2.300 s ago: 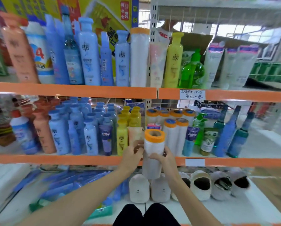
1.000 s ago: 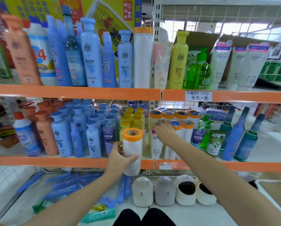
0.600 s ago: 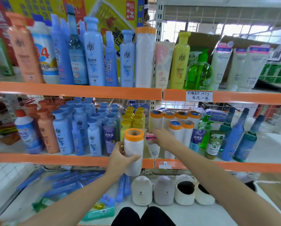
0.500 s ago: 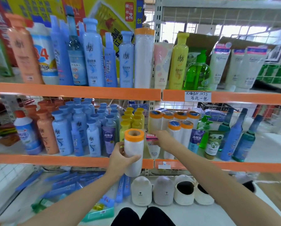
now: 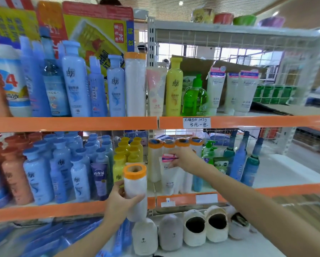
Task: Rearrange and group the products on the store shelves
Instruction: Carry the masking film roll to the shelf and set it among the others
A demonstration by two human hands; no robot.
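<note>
White tube [image 5: 169, 175], seemingly lifted since, in right hand [image 5: 183, 159]

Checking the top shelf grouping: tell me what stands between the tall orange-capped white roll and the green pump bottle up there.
In the head view, two things stand between the orange-capped roll and the green pump bottle: a pink-and-white tube, then a yellow bottle.

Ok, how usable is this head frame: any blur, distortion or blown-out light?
Head view: wide-angle bending bows the orange shelf edge; left-edge bottles and the far right smear with blur; the windows behind the wire grid are blown out. The centre stays readable: left hand on the orange-capped roll, right hand at the pink-topped tube.
</note>
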